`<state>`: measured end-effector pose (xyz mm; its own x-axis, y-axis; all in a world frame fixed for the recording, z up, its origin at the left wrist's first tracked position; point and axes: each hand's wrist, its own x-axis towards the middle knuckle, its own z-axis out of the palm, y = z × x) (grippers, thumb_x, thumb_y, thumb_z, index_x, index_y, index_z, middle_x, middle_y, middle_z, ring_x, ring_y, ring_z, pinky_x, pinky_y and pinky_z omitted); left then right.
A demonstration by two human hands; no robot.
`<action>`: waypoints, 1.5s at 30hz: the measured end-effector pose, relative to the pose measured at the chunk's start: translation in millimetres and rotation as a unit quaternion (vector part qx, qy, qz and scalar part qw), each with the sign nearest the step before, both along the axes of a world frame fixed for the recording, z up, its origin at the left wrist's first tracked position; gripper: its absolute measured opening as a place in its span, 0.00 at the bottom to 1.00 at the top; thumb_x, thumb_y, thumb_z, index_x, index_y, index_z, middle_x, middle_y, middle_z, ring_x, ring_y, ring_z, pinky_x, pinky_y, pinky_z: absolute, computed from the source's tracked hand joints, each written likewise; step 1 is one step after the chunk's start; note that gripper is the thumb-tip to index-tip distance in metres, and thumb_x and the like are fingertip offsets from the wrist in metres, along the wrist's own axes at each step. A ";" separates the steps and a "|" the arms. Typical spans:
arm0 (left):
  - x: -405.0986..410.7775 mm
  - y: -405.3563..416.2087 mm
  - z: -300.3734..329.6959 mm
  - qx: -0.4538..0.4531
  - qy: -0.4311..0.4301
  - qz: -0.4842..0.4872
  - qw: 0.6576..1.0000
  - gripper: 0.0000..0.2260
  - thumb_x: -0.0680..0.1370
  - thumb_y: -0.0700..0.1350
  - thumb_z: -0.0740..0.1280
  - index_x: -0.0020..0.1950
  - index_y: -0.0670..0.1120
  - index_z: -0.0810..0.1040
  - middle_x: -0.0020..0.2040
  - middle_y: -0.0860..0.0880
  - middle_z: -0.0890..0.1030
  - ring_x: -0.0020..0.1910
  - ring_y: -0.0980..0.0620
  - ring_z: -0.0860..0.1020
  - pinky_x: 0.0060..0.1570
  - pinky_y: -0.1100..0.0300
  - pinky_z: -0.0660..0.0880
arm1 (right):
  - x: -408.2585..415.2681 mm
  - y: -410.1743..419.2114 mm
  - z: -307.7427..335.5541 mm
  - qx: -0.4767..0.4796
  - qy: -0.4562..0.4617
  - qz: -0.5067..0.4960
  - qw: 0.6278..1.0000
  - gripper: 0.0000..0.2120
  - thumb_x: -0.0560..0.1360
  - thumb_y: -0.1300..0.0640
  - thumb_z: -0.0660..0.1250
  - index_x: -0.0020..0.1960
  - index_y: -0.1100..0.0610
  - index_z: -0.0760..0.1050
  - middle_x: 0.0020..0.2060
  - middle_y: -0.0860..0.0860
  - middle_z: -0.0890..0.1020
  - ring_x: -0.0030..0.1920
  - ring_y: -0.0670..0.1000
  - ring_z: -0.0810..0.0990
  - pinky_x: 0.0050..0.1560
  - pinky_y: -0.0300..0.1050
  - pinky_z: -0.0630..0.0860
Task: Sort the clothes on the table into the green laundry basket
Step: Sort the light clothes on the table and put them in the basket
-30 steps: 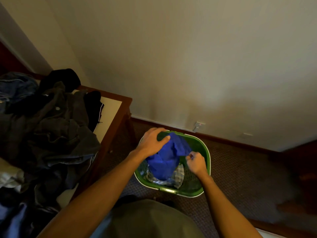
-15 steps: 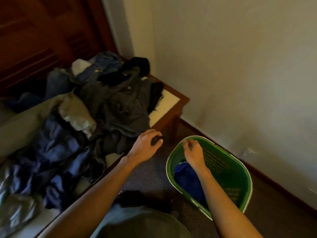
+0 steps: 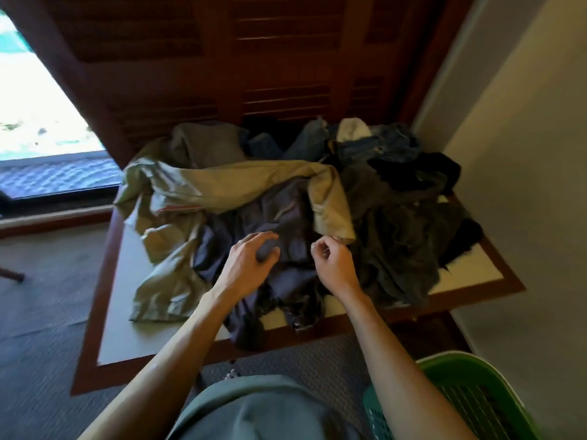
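Note:
A heap of clothes covers the table [image 3: 120,312]: a khaki garment [image 3: 222,185] across the middle, a navy garment [image 3: 286,217] in front of it, dark grey clothes [image 3: 397,249] to the right, and denim [image 3: 381,144] at the back. My left hand [image 3: 251,265] is over the navy garment, fingers spread, holding nothing. My right hand [image 3: 333,265] has its fingers curled shut just in front of the khaki hem, with nothing visible in it. The green laundry basket [image 3: 451,357] stands on the floor at the lower right, partly behind my right forearm.
Dark wooden louvred panels [image 3: 286,58] rise behind the table. A pale wall [image 3: 524,185] runs along the right side. Grey carpet [image 3: 47,281] lies to the left, with a bright glass opening [image 3: 38,106] at the far left.
Both hands left the basket, where the blue garment was dropped, and moved left and up over the pile on the table. The view turned from the basket to the table.

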<state>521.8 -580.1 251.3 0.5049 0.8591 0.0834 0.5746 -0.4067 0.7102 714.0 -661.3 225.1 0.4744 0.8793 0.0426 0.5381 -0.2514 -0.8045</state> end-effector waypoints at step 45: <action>-198.9 290.1 -73.7 -0.208 0.052 0.247 0.945 0.31 0.71 0.48 0.71 0.75 0.53 0.72 0.64 0.39 0.80 0.62 0.39 0.79 0.60 0.51 0.76 | -202.3 265.6 -79.5 -0.229 0.026 0.180 0.956 0.29 0.63 0.49 0.78 0.61 0.52 0.73 0.54 0.54 0.81 0.58 0.57 0.78 0.62 0.53 0.74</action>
<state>322.9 -290.0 177.6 0.0196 0.9396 -0.3418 0.6969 0.2323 0.6785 511.7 -395.8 145.6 0.1285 0.9068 -0.4014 0.6180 -0.3898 -0.6827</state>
